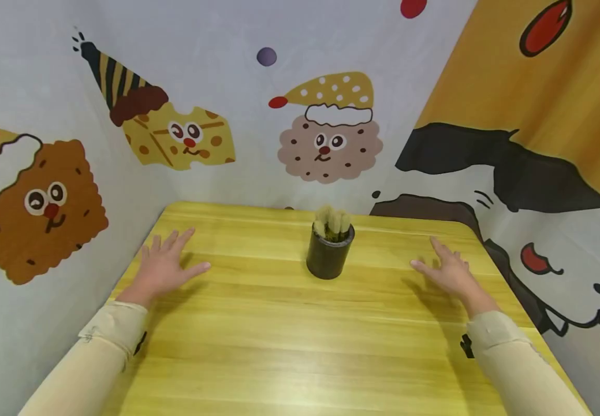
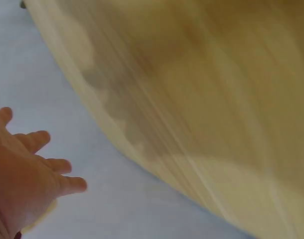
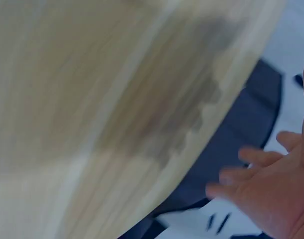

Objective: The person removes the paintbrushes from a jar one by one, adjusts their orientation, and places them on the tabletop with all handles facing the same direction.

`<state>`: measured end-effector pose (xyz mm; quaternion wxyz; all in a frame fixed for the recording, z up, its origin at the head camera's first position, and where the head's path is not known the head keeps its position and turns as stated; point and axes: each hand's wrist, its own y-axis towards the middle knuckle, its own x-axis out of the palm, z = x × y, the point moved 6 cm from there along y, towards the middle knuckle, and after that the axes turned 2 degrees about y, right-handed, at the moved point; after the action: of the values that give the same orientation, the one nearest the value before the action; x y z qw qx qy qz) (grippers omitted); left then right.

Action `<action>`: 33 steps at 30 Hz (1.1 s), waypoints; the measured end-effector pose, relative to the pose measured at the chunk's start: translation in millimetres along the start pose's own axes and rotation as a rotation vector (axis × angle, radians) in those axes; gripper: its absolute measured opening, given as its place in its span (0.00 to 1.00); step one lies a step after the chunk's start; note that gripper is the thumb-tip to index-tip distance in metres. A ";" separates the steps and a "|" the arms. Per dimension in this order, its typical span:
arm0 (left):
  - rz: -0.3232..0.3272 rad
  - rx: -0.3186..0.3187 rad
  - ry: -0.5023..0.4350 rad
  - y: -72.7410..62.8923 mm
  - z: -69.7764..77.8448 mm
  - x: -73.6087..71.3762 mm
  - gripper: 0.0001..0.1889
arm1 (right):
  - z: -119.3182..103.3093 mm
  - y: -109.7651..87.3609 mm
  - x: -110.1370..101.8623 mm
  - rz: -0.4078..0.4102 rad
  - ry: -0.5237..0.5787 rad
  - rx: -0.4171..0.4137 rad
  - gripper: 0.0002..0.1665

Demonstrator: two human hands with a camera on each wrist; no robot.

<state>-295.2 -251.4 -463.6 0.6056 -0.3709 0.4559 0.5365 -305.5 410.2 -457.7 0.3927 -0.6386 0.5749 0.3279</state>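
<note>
A dark cylindrical cup stands upright on the wooden table, toward its far edge. Several pale, fuzzy-looking sticks poke out of its top; their kind is unclear. To the left, my left hand hovers over the table with fingers spread, holding nothing. On the other side, my right hand is also raised above the surface, its fingers extended and free of any object. Both hands are apart from the cup. The left wrist view has the left palm at its edge; the right wrist view shows the right palm.
A white cloth backdrop with cartoon prints hangs behind and to the left of the table. At right hangs a printed cloth with a large cartoon animal face. The table's far corners are rounded.
</note>
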 end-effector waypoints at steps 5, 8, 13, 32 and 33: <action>0.017 0.051 -0.206 13.7 66.4 7.3 0.50 | -61.0 5.1 10.8 0.011 0.195 -0.142 0.56; 0.019 0.102 -0.345 24.4 119.9 15.6 0.47 | -102.0 10.5 17.3 0.041 0.328 -0.230 0.47; -0.011 0.181 -0.468 34.8 190.5 36.5 0.46 | -143.3 15.1 38.5 0.067 0.381 -0.289 0.37; 0.019 0.134 -0.680 63.4 245.1 70.2 0.48 | -182.9 21.5 72.5 0.271 0.641 -0.261 0.29; 0.024 0.124 -0.686 65.6 246.6 71.0 0.48 | -185.4 22.4 73.2 0.275 0.635 -0.237 0.27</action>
<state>-321.4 11.8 -452.2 0.7385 -0.1261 0.2622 0.6083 -324.7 211.7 -435.8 0.0699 -0.6664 0.7067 0.2273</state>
